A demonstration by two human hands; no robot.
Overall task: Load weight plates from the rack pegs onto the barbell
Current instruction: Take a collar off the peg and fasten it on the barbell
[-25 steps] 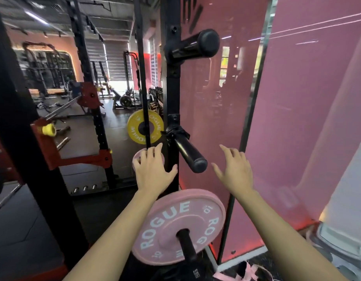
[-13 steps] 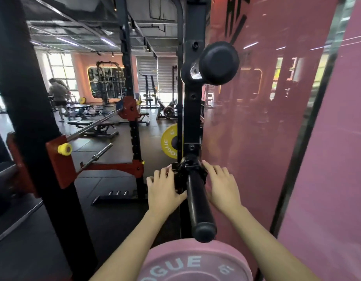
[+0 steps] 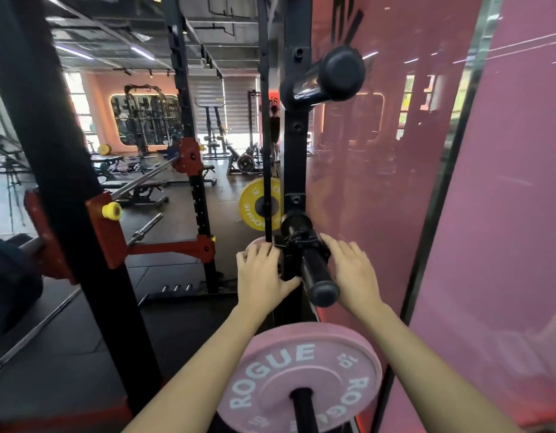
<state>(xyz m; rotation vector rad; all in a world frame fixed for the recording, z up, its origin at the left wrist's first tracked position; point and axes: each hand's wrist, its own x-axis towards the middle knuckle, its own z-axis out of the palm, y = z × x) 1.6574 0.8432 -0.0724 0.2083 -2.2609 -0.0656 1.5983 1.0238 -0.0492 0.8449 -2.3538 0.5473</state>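
Right now both hands flank the middle rack peg, left hand and right hand gripping its black collar; the pink Rogue plate hangs directly below, equally near either hand.

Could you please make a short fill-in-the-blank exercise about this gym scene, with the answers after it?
1. The plate on the lowest peg is ___ in colour.
2. The word printed on it is ___.
3. Both hands, left hand and right hand, are at the black ___ on the middle peg.
4. The plate behind the upright is ___.

Answers: pink; ROGUE; collar; yellow
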